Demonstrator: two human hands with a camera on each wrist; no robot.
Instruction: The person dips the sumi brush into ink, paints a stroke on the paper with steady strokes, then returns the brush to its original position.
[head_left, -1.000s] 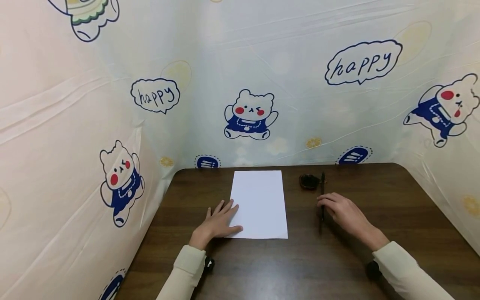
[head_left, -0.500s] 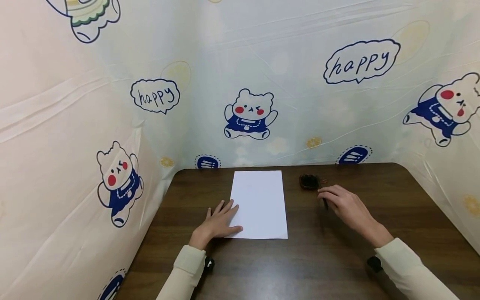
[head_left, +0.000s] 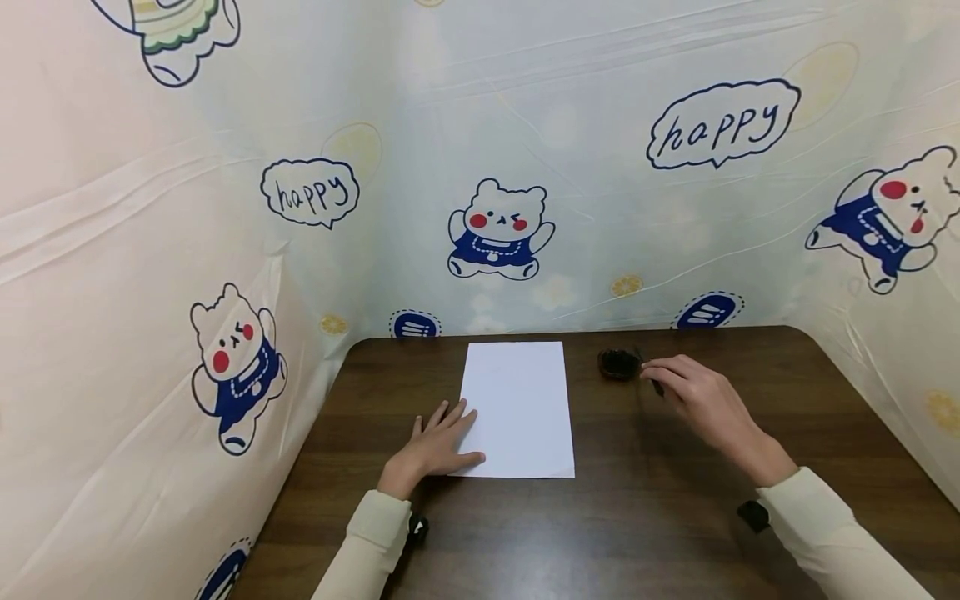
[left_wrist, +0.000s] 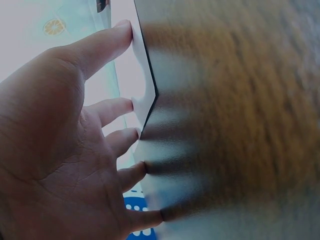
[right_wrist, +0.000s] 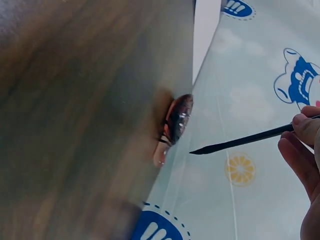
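Observation:
My left hand (head_left: 433, 454) lies with spread fingers on the lower left edge of a white paper sheet (head_left: 521, 408). In the left wrist view its thumb and some fingertips touch the paper (left_wrist: 132, 75), while others rest on the table. My right hand (head_left: 701, 400) pinches a slim dark writing brush (right_wrist: 250, 138), held above the table. The brush's pointed dark tip is plain in the right wrist view. Just left of the right hand sits a small dark, glossy, rounded object (head_left: 618, 364), like an ink dish, with a paler pinkish end (right_wrist: 160, 154). The brush tip is apart from it there.
The brown wooden table (head_left: 510, 542) has rounded far corners. A pale curtain (head_left: 585, 208) with printed bears and lettering hangs behind it and along both sides.
The brush lay upright in view under my right fingers; now the hand has lifted and tilted it. The right hand moved slightly away from me and right. The left hand stays still.

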